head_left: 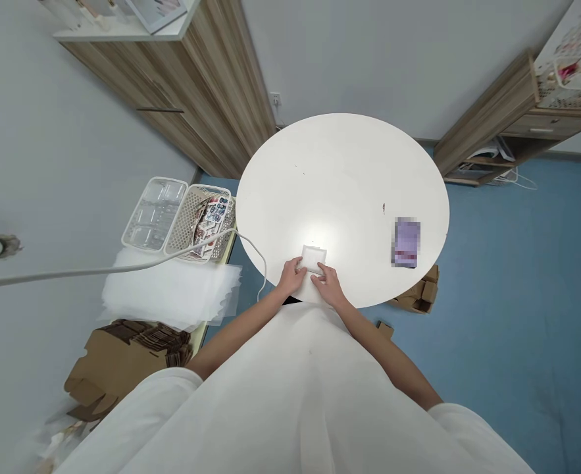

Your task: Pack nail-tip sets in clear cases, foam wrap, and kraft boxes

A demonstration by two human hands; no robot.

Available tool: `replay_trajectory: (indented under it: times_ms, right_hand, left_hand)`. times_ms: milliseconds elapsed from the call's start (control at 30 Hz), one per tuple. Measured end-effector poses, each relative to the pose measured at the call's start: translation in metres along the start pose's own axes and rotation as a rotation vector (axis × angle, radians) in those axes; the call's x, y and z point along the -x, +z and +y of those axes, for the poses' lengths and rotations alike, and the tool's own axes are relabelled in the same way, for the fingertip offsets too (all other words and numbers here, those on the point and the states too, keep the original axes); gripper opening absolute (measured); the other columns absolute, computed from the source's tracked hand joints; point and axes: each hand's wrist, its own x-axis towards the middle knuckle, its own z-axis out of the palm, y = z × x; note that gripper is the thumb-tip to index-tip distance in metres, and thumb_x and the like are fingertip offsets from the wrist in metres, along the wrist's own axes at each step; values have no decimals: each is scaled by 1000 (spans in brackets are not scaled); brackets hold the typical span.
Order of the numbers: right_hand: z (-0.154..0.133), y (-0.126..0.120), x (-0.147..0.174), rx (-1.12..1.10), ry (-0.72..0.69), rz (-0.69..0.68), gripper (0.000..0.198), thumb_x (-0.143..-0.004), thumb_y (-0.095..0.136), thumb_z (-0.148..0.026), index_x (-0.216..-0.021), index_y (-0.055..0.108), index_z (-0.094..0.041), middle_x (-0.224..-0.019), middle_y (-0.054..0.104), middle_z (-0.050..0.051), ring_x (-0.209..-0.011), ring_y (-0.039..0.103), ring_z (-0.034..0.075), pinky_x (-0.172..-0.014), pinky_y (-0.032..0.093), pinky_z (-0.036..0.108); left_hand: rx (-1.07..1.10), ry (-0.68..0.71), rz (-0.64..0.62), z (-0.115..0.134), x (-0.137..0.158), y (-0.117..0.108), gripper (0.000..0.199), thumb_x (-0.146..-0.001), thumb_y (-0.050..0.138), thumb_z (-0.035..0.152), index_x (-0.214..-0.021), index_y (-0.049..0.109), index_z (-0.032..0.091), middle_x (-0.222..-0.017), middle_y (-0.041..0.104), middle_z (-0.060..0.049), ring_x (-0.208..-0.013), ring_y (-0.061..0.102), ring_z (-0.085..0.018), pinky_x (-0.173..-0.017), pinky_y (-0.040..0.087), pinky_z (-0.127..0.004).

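White, partly see-through wrapping seems to cover the small flat packet [314, 257], which is laid on the white table [339, 171] near the edge closest to the wearer. Its near left corner is met by the fingers of the left hand [291, 275], its near right corner by those of the right hand [327, 284]; the fingers of both are bent and kept narrow, but whether the edges are truly pinched or only pressed cannot be told. Little weight is to be expected, judging by the thin shape, and the covering is likely to be soft, easily creased and perhaps slippery on so smooth a surface. How stiff or fragile the inside may be is hidden. It would best be held lightly by its two side edges, so that the middle is not squashed. Farther right on the table, a purple object [407, 238] is blurred beyond recognition. Off the table's left side, white sheets [166, 289] are piled near a perforated basket [184, 210], which is crossed by a pale cable [172, 262]
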Motion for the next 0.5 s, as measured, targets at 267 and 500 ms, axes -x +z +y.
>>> replay_trajectory:
  times_ms: [267, 500]
  right_hand:
    - [-19, 28, -25, 53, -13, 62, 54, -75, 52, -40, -126, 43, -25, -123, 42, 9, -105, 51, 21, -88, 45, 36]
    - [-60, 83, -70, 185, -25, 2, 54, -75, 51, -37, -127, 42, -24, -124, 45, 8, -94, 55, 18, -86, 46, 35]
  left_hand:
    - [59, 36, -6, -8, -20, -26, 45, -81, 50, 27, -123, 44, 14, -119, 46, -14, -89, 56, -16, -84, 45, -33]
    - [128, 29, 101, -26, -53, -87, 44, -81, 51, 28, -122, 45, 15, -118, 46, -13, -97, 53, -17, -77, 49, -29]
